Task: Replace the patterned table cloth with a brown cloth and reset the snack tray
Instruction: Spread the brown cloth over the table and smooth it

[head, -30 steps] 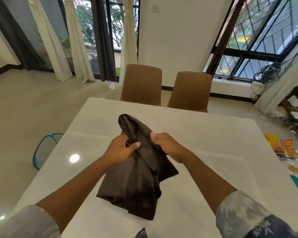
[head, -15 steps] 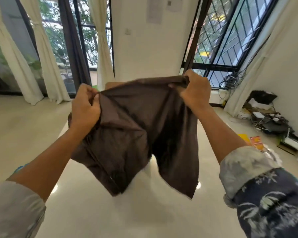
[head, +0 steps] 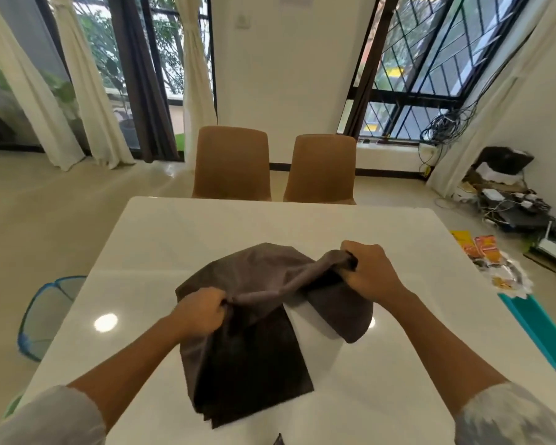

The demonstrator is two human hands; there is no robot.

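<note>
Both hands are gripping the brown cloth (head: 247, 364) over the white table (head: 270, 226). Left hand (head: 201, 311) is clenching a bunched edge on the cloth's near-left side, fingers curled round the fabric. Right hand (head: 368, 273) is clenching another bunched edge farther out and to the right, holding it off the surface, so a ridge of fabric is stretching between the two fists. Rest of the cloth is lying around the table's middle, partly folded: a dark layered section is running toward the near edge, and a rounded flap is draping below the right wrist. Two tan chairs (head: 231, 162) are standing at the far side. Snack packets (head: 482, 248) are lying right of the table, near a teal flat item (head: 533, 329); can't tell what that is. Blue mesh basket (head: 45, 313) is sitting on the floor, left.
</note>
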